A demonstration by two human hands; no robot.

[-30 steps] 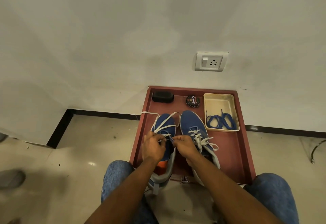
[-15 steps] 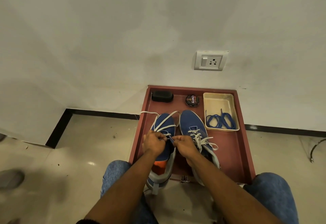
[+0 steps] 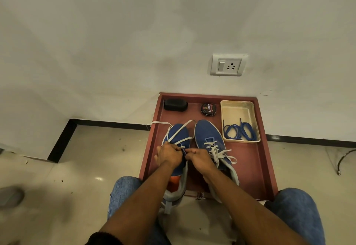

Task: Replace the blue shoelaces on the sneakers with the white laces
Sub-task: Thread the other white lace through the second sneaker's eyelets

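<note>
Gripping flat white lace (image 3: 178, 132), curled fingers (image 3: 174, 151).

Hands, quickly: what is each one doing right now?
Left hand: pinching the white lace on the left sneaker.
Right hand: pinching the same lace.

sneakers (image 3: 210, 138): matt blue cloth uppers under my hands
white laces (image 3: 215, 151): flat woven cloth
tray (image 3: 250, 160): matt reddish-brown, under the sneakers
tin (image 3: 208, 109): glossy black, beyond the sneakers
floor (image 3: 96, 160): polished, shiny tile
</note>
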